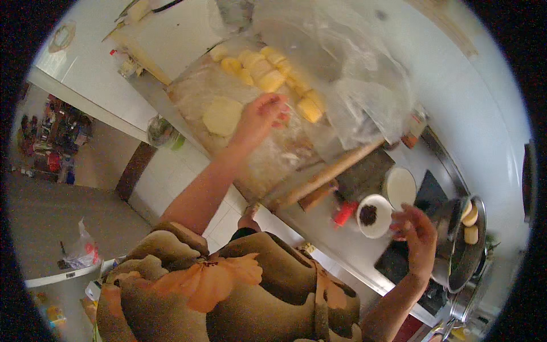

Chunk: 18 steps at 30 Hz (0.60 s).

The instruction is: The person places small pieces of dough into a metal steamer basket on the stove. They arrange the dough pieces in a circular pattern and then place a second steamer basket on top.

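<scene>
My left hand point(266, 112), its fingers loosely curled, is over a work board point(273, 166), beside a flat round of dough point(222, 116). I cannot tell whether anything is in its fingers. Above it several yellow dough pieces point(258, 68) lie in rows, partly under clear plastic sheeting point(359, 81). At the lower right my right hand point(412, 226) hovers beside a white bowl point(382, 231) with a small dark heap point(368, 215) in it; its fingers are bent and their contents do not show. A wooden rolling pin point(342, 169) rests along the board's right edge.
A frying pan point(459, 271) with several pale pieces point(471, 235) stands right of my right hand. Near the bowl are a second round white dish point(400, 188), a red-handled tool point(345, 214) and a dark slab point(365, 173). The metal counter edge point(354, 269) runs diagonally before me.
</scene>
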Each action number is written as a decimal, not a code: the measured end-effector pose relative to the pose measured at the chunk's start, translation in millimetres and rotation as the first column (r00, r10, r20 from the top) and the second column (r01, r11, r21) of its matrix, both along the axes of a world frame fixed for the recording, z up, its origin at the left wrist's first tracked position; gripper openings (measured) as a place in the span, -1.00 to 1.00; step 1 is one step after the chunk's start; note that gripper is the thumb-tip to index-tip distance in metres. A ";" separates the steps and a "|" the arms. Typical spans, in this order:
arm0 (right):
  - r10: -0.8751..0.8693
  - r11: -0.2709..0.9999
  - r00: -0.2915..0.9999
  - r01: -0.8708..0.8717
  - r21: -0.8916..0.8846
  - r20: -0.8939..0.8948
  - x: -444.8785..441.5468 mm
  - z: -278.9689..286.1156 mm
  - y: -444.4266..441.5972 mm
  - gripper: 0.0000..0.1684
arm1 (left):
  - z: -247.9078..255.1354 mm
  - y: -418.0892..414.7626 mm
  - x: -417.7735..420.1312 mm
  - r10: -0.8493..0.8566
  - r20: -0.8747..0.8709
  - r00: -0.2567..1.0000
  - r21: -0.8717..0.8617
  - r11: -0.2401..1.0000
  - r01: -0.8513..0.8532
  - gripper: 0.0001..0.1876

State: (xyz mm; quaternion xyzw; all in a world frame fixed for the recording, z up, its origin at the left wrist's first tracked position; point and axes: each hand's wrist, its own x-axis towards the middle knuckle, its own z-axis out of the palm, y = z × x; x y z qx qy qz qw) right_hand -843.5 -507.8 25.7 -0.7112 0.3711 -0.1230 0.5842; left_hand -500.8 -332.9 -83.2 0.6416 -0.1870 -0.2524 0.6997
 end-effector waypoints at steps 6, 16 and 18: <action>0.058 0.992 0.997 -0.052 0.113 -0.047 93.1 -36.5 56.1 -0.61 | -67.5 53.7 233.8 0.191 0.339 0.921 0.233 0.931 -0.279 -0.59; 0.179 0.983 0.956 -0.164 0.083 -0.231 212.1 -28.1 113.1 -0.57 | -68.3 -47.1 360.6 -0.520 0.659 0.543 0.696 0.695 -0.181 -0.66; 0.136 0.989 0.959 -0.117 0.090 -0.248 214.5 -33.4 117.2 -0.57 | -74.5 -72.5 363.8 -0.547 0.628 0.553 0.723 0.674 -0.155 -0.66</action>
